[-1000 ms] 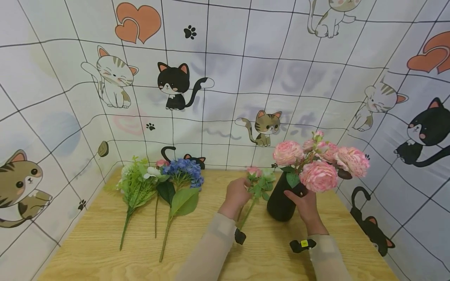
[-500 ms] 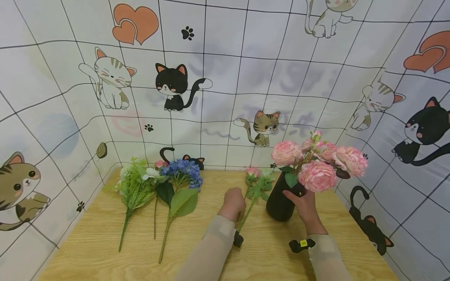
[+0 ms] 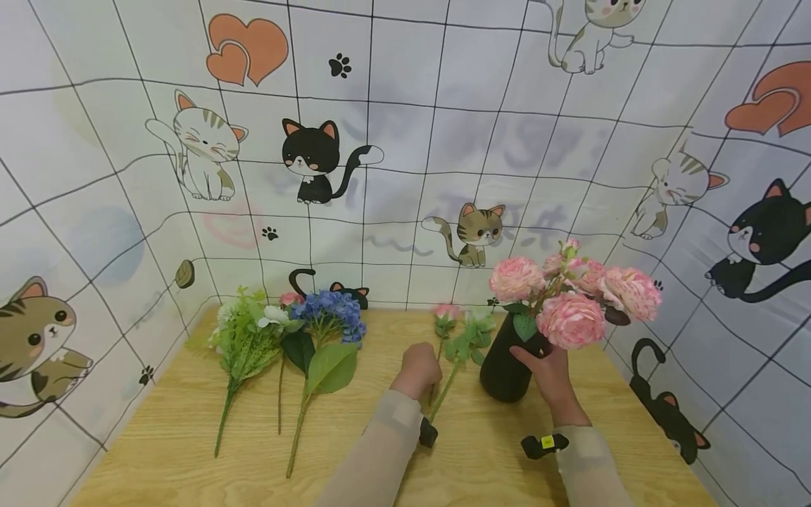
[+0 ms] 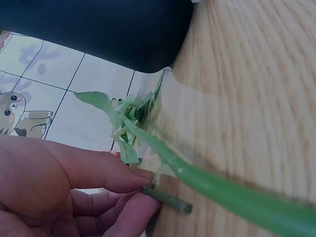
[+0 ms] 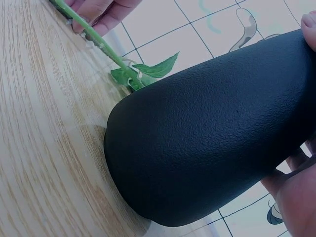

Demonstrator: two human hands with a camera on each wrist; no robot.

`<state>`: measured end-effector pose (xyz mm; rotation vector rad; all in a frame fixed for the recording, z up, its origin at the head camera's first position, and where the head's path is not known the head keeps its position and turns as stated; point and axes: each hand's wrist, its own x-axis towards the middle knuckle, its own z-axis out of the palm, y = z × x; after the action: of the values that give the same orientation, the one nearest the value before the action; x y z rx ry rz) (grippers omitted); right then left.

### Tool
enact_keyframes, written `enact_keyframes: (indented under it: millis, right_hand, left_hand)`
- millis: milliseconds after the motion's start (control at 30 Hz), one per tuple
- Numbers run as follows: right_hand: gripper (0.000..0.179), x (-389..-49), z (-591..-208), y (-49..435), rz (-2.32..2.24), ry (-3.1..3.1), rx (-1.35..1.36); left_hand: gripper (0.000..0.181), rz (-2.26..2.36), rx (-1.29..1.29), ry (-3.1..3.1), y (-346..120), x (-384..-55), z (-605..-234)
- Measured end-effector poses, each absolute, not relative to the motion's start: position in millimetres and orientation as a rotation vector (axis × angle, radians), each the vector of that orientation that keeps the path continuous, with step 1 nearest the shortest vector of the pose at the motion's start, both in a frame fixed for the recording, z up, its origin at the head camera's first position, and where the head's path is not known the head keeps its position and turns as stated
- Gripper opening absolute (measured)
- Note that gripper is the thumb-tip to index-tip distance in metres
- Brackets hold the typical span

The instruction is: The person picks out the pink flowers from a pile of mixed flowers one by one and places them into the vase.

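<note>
My left hand (image 3: 421, 369) pinches the thin green stem (image 4: 170, 200) of a pink flower (image 3: 447, 310) between thumb and fingers, low over the table. Beside it lies a pale green-white flower (image 3: 478, 322) whose thicker stem (image 4: 212, 185) crosses in front of the left wrist camera. With its thumb and fingers around the upper part, my right hand (image 3: 550, 377) holds a black vase (image 3: 505, 366), tilted on the table. Large pink peonies (image 3: 573, 319) stand in the vase and lean right. The right wrist view shows the vase's textured side (image 5: 212, 128).
On the left of the wooden table (image 3: 190, 465) lie a leafy green-white bunch (image 3: 243, 338), a blue hydrangea (image 3: 329, 313) and a white flower (image 3: 274, 315). A cloth with printed cats (image 3: 393, 127) hangs behind and along both sides.
My left hand has moved down from the flower heads to the stem. The pink flower has shifted slightly left, away from the green-white one. My right hand and the vase stay put.
</note>
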<state>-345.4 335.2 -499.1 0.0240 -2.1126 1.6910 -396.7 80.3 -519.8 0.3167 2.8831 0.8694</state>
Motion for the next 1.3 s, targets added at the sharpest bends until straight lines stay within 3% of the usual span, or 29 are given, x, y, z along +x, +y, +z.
enact_keyframes:
  millis: [233,533,600,767,900,1000,1167,1300]
  right_hand:
    - [0.095,-345,-501,336,1.669,-2.122,0.034]
    - [0.090,-340,-490,350,1.733,-2.172,0.067]
    - [0.083,-338,-489,355,1.754,-2.115,0.140]
    - [0.063,-337,-486,365,1.937,-1.762,0.466]
    - [0.049,-338,-482,372,2.037,-1.538,0.657]
    - [0.046,-335,-475,375,1.991,-1.550,0.518]
    - [0.031,-329,-460,377,1.835,-1.615,-0.015]
    - [0.021,-324,-447,380,1.816,-1.491,-0.202]
  left_hand:
    - [0.020,0.888,0.299,2.877,76,-399,-518]
    - [0.050,1.021,0.337,2.862,71,-405,-503]
    - [0.044,1.167,0.321,2.790,71,-406,-498]
    - [0.004,1.522,0.304,2.543,68,-402,-489]
    - [0.007,1.593,0.363,2.471,65,-398,-486]
    - [0.007,1.619,0.394,2.455,60,-394,-486]
    - [0.009,1.676,0.439,2.419,49,-386,-485]
    - [0.010,1.709,0.467,2.422,40,-377,-482]
